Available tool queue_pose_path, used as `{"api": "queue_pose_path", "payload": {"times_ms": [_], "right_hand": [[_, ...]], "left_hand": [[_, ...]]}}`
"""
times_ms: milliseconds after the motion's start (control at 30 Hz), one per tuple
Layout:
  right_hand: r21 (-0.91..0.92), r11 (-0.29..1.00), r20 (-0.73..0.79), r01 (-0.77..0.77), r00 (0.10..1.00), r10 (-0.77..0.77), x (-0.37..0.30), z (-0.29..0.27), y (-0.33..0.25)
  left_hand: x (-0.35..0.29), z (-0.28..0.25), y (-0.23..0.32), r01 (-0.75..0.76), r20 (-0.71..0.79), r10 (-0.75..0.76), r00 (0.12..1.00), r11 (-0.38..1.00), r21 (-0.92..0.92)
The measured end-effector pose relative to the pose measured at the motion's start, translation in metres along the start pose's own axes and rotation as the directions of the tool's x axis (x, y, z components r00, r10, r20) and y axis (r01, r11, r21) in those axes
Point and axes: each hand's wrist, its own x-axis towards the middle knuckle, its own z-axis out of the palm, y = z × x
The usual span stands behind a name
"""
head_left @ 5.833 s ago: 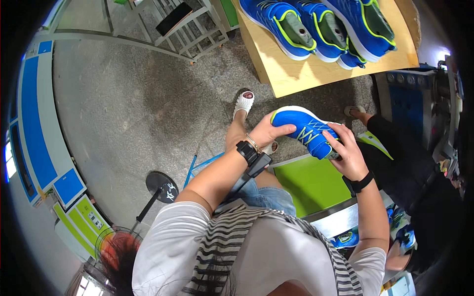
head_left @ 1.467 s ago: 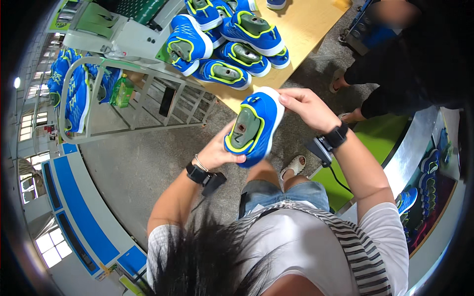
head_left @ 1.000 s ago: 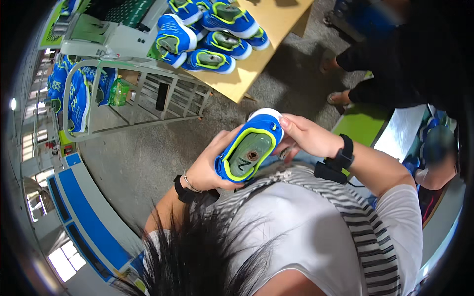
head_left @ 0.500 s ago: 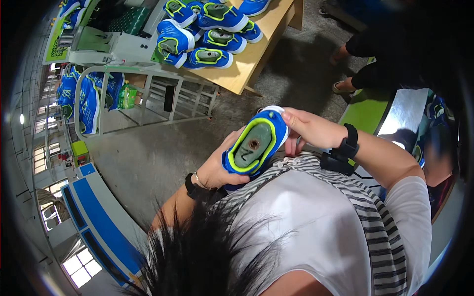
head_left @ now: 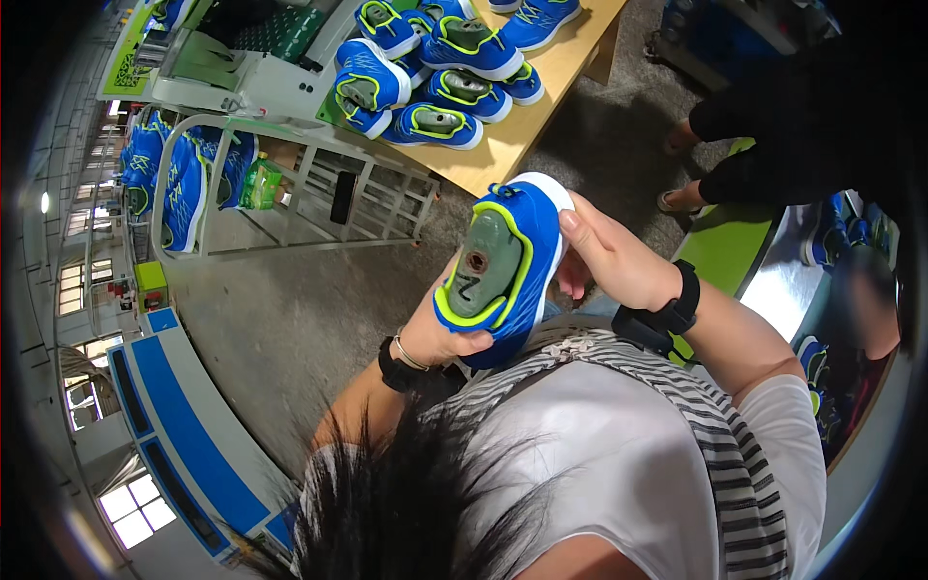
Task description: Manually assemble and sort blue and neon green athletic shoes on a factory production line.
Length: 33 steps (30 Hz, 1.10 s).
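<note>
A blue sports shoe [head_left: 536,246] with a lime-green collar and white sole is held in front of my waist, its heel pointing away from me. A grey-green shoe last [head_left: 488,261] with a hole in its top fills the opening. My left hand [head_left: 435,324] grips the shoe near the tongue, thumb across the upper, other fingers hidden beneath. My right hand [head_left: 616,256] is closed on the heel end, thumb pressed against the white sole edge. Both wrists wear black bands.
Several similar blue shoes [head_left: 459,87] are heaped on a wooden table [head_left: 503,159] ahead. A metal rack [head_left: 319,208] with more shoes and a green package [head_left: 259,184] stands at left. A person [head_left: 773,126] in dark clothes is at upper right, beside a lime-green surface [head_left: 720,242].
The shoe has rolled in my hands, so more of its right side and sole edge shows. Its heel end has risen slightly. Both hands keep their hold.
</note>
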Motion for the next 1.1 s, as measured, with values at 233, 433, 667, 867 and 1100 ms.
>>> {"api": "queue_pose_path", "payload": {"times_ms": [233, 433, 667, 867, 1100], "right_hand": [[0.296, 0.939, 0.184, -0.175, 0.975, 0.124, 0.044, -0.041, 0.018], [-0.386, 0.91, -0.163, 0.154, 0.959, -0.231, 0.166, -0.066, 0.112], [-0.625, 0.774, -0.372, -0.105, 0.911, -0.177, 0.204, -0.085, 0.143], [-0.613, 0.777, -0.42, -0.142, 0.892, -0.168, 0.218, -0.062, 0.139], [-0.717, 0.602, -0.378, -0.351, 0.922, 0.087, 0.24, -0.047, 0.108]], "left_hand": [[0.031, -0.039, 0.028, -0.324, 0.219, 0.34, 0.915, 0.294, 0.899], [0.126, -0.139, -0.027, -0.097, 0.324, 0.352, 0.878, -0.532, 0.841], [0.16, -0.161, -0.025, -0.117, 0.145, 0.322, 0.935, -0.104, 0.988], [0.181, -0.171, -0.044, 0.249, -0.4, 0.587, 0.704, 0.323, 0.913], [0.192, -0.186, -0.033, 0.358, -0.511, 0.209, 0.834, 0.5, 0.789]]}}
